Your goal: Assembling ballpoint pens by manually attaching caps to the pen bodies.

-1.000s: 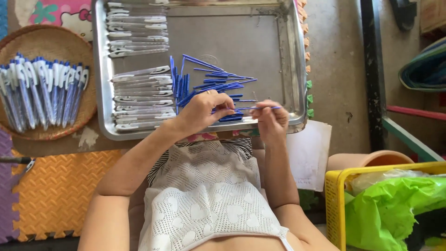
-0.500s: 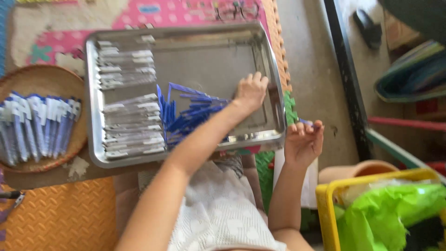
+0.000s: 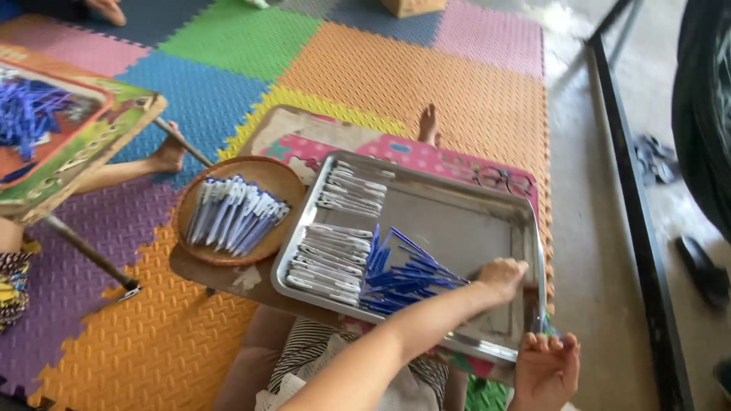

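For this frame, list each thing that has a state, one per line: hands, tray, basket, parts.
left hand: in the tray, fingers curled at the edge of the blue pile; grip unclear
right hand: open, fingers spread, empty, near the tray's corner
metal tray: flat on the low table, partly filled
blue parts: loose heap in the tray
white parts: stacked in rows in the tray
woven basket: holds white-and-blue pens side by side
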